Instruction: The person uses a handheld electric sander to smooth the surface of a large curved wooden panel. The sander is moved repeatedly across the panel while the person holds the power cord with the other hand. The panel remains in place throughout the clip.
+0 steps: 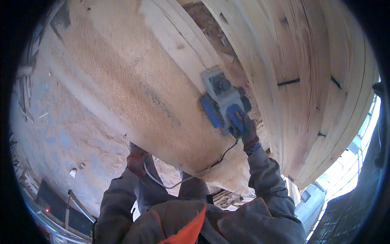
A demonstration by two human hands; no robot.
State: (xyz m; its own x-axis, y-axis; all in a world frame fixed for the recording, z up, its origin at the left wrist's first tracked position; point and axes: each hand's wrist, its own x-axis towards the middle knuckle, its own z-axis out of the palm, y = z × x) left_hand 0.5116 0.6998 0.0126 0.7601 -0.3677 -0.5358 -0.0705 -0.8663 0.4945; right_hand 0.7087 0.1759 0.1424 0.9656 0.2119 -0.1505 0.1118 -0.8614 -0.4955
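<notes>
A blue and grey electric hand planer (pixel 227 99) rests on a pale wooden plank (pixel 178 36). Wrapped round its blue rear handle is my right hand (pixel 248 129), in a dark reddish glove. From the back of the planer the power cord (pixel 191 177) sags in a loop toward my left hand (pixel 139 159). That hand, also gloved, is low at the left in front of my leg, closed on the cord; its fingers show only in part.
Thick light planks (pixel 300 44) with dark marks lie side by side at the right. Wood shavings (pixel 209 24) fill the gap beside the planed plank. Sawdust covers the ground (pixel 69 134) at the left. Scrap wood (pixel 227 199) lies near my legs, metal bars (pixel 61 227) at lower left.
</notes>
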